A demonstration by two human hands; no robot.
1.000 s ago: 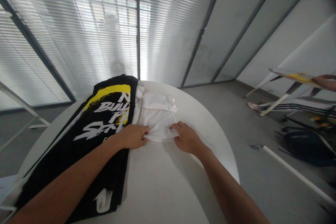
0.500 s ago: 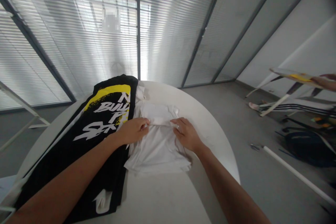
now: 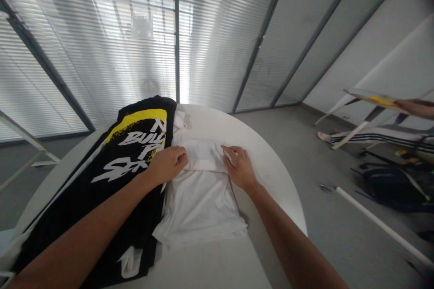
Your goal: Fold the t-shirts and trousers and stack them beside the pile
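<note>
Smoothing a fold across the white T-shirt (image 3: 200, 207) looks like the step in hand: the shirt lies on the round white table (image 3: 271, 176), just beside the black printed T-shirt (image 3: 95, 162), its hem toward the table's near edge. Your left hand (image 3: 166, 166) and right hand (image 3: 239, 168) sit apart, open on the folded-over band (image 3: 203, 156), neither clamped on the cloth. That band seems to call for pressing flat and squaring with the shirt's sides.
</note>
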